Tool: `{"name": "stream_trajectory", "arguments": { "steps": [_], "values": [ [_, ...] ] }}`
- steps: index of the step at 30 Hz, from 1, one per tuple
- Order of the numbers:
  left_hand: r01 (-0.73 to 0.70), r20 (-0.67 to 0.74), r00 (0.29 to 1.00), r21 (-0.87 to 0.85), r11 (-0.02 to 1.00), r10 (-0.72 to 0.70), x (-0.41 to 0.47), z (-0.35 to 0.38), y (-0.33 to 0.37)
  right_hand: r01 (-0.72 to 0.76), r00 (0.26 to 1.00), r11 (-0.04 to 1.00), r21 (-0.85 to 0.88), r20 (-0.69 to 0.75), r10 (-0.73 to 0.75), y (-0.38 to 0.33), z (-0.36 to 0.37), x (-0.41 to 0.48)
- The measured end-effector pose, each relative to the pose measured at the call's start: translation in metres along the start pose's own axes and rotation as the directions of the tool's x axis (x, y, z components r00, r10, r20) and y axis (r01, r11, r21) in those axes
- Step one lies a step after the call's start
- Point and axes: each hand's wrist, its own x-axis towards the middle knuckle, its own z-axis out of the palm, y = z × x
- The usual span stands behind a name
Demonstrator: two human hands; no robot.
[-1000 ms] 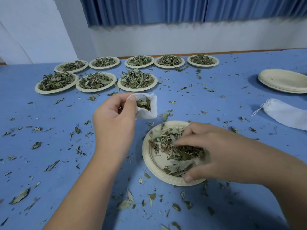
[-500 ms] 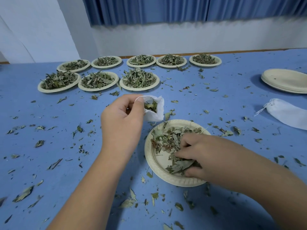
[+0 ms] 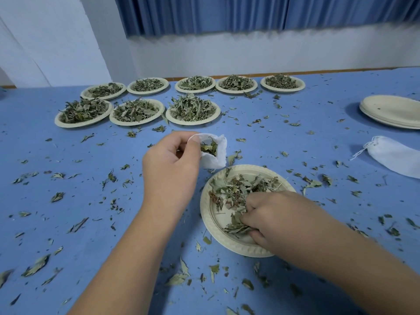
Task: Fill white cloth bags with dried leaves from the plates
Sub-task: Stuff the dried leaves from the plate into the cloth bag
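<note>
Left hand (image 3: 170, 169) pinches the white cloth bag (image 3: 214, 155) open, 11 o'clock off the near plate (image 3: 205, 214). Right hand (image 3: 272, 217) has its fingers curled round dried leaves (image 3: 236, 189) on it. I'd grab a tight bunch and load over the plate, spares the bench (image 3: 91, 212).

Single view. The wide-angle camera is worn on the head at the near edge of the table (image 3: 318, 142), facing forward and down. Close below the lens, at frame centre, are the left hand (image 3: 168, 169) with the white cloth bag (image 3: 216, 160) and the right hand (image 3: 272, 214) in the dried leaves (image 3: 236, 192) on the near plate (image 3: 211, 226). The far plates (image 3: 193, 122), wall (image 3: 227, 53) and curtain (image 3: 227, 12) occupy the upper frame.
</note>
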Motion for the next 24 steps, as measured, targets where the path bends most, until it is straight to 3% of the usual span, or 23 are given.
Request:
{"name": "stream_trajectory", "arguments": {
  "steps": [6,10,16,19,24],
  "values": [
    [-0.011,0.003,1.000,0.026,1.000,0.011,0.001,0.000,-0.001,-0.008,0.997,0.996,0.085,-0.076,0.015,0.002,0.001,0.000],
    [-0.019,0.002,1.000,0.043,0.999,0.019,0.001,0.000,-0.002,0.002,0.973,0.950,0.311,-0.222,0.071,0.011,0.005,-0.004],
    [-0.070,0.019,0.997,0.108,0.992,0.068,0.000,-0.001,-0.002,0.099,0.927,0.679,0.727,-0.316,0.204,0.027,-0.004,-0.012],
    [-0.102,0.033,0.995,0.140,0.985,0.098,0.000,-0.001,-0.003,0.118,0.916,0.548,0.828,-0.304,0.262,0.033,-0.010,-0.014],
    [-0.128,0.080,0.990,0.204,0.971,0.113,-0.001,0.001,-0.004,0.126,0.908,0.445,0.887,-0.284,0.309,0.041,-0.018,-0.010]
  ]
}}
